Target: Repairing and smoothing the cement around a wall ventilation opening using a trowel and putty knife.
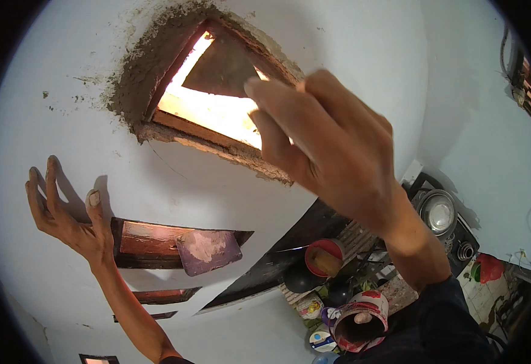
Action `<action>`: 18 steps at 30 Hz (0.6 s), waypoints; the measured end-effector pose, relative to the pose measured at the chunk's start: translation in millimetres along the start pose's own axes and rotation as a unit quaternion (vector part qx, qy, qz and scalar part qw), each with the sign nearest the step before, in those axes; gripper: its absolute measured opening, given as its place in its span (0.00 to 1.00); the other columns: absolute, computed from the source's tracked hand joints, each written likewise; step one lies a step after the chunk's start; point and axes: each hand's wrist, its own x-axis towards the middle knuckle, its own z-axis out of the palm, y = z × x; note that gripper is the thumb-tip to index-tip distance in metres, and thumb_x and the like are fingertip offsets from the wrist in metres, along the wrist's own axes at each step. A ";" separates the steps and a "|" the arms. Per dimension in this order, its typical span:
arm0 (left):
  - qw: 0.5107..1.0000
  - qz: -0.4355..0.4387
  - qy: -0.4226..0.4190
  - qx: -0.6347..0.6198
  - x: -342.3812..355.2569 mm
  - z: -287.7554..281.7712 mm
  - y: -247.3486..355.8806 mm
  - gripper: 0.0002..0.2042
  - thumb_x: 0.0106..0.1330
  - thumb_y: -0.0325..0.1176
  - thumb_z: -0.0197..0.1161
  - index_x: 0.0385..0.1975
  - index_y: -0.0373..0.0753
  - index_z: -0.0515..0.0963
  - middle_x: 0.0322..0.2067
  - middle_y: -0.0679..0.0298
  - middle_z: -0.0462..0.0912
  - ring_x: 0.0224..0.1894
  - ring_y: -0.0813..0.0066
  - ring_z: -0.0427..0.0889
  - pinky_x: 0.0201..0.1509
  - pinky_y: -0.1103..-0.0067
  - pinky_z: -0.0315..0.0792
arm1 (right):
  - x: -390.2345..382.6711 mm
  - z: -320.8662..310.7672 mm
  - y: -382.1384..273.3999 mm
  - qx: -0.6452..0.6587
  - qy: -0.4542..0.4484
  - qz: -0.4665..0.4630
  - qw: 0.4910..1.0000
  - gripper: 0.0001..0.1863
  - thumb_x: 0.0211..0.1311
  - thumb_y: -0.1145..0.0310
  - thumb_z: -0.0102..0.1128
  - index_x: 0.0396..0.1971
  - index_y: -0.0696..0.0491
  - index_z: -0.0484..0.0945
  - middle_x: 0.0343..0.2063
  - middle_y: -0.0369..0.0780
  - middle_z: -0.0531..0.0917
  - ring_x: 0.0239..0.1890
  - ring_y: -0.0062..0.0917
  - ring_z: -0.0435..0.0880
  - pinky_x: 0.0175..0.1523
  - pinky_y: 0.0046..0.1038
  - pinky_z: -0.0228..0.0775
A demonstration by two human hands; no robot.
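Observation:
My right hand (332, 139) is raised in front of a framed wall opening (217, 136) edged with rough grey plaster. Its fingers are curled in a pinch. At the fingertips, against the bright light, is a dark grey flat piece (220, 67) with a curved lower edge; blur hides its exact kind. Lower left, my left hand (74, 227) rests by the white wall, fingers spread and holding nothing. Beside it, a purple flat plate (210, 250) smeared with pale plaster lies across a smaller wall opening (147, 239).
Below right stand a red-and-white bucket (359, 324), a red-rimmed bowl (325, 258) and a black round pot (302, 278). A metal pot lid (440, 212) sits by a stove (465, 246). A red bag (490, 267) lies farther right. Another narrow wall slot (165, 296) is lower down.

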 end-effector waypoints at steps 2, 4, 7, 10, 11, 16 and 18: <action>1.000 -0.006 0.005 -0.010 1.4 2.5 2.0 0.34 0.79 0.63 0.58 0.75 0.45 0.75 0.76 0.52 0.67 0.82 0.53 0.56 0.83 0.43 0.56 | 5.1 -0.1 12.2 -0.001 -0.014 -0.002 1.000 0.19 0.56 0.81 0.80 0.48 0.54 0.89 0.25 0.35 0.78 0.23 0.21 0.77 0.27 0.27 0.71; 1.000 -0.005 0.005 -0.011 0.9 1.7 0.4 0.34 0.80 0.63 0.57 0.75 0.45 0.75 0.77 0.52 0.66 0.82 0.53 0.56 0.83 0.43 0.56 | 3.7 -1.6 15.7 0.006 -0.025 -0.002 1.000 0.19 0.56 0.81 0.80 0.48 0.53 0.89 0.25 0.35 0.78 0.23 0.21 0.77 0.27 0.28 0.72; 1.000 0.002 0.003 -0.006 1.7 -0.1 -0.1 0.34 0.80 0.63 0.57 0.75 0.46 0.75 0.77 0.52 0.65 0.82 0.53 0.56 0.83 0.43 0.57 | -0.9 -11.5 16.5 -0.025 -0.075 -0.006 0.997 0.20 0.56 0.80 0.80 0.49 0.53 0.89 0.25 0.35 0.78 0.23 0.22 0.77 0.27 0.29 0.73; 1.000 0.002 -0.004 0.006 1.2 -2.1 -1.5 0.33 0.79 0.62 0.59 0.75 0.47 0.75 0.77 0.53 0.64 0.83 0.53 0.57 0.83 0.44 0.59 | 7.8 -11.6 17.1 -0.018 -0.047 -0.021 0.999 0.19 0.56 0.79 0.81 0.48 0.53 0.88 0.25 0.35 0.77 0.23 0.22 0.78 0.27 0.29 0.73; 1.000 -0.002 -0.012 0.018 0.0 -2.5 -2.3 0.33 0.77 0.61 0.62 0.75 0.48 0.75 0.76 0.54 0.63 0.83 0.53 0.57 0.83 0.44 0.61 | 12.5 -6.5 23.6 -0.007 -0.047 -0.039 0.998 0.19 0.56 0.79 0.81 0.49 0.52 0.88 0.26 0.35 0.77 0.23 0.22 0.78 0.27 0.29 0.73; 1.000 0.005 -0.019 0.023 -1.2 -5.0 -6.5 0.33 0.78 0.60 0.61 0.75 0.47 0.75 0.76 0.54 0.63 0.83 0.54 0.57 0.83 0.44 0.61 | 1.9 -11.3 25.6 -0.013 -0.073 -0.039 0.997 0.20 0.57 0.79 0.80 0.50 0.52 0.88 0.27 0.35 0.77 0.24 0.23 0.78 0.28 0.30 0.74; 0.999 0.010 -0.018 0.029 -0.2 -5.8 -6.5 0.33 0.78 0.60 0.61 0.75 0.46 0.75 0.76 0.54 0.63 0.83 0.54 0.57 0.83 0.43 0.61 | 3.0 -18.8 20.6 0.003 -0.072 -0.032 0.997 0.20 0.58 0.79 0.80 0.51 0.52 0.87 0.27 0.35 0.78 0.24 0.24 0.78 0.28 0.31 0.74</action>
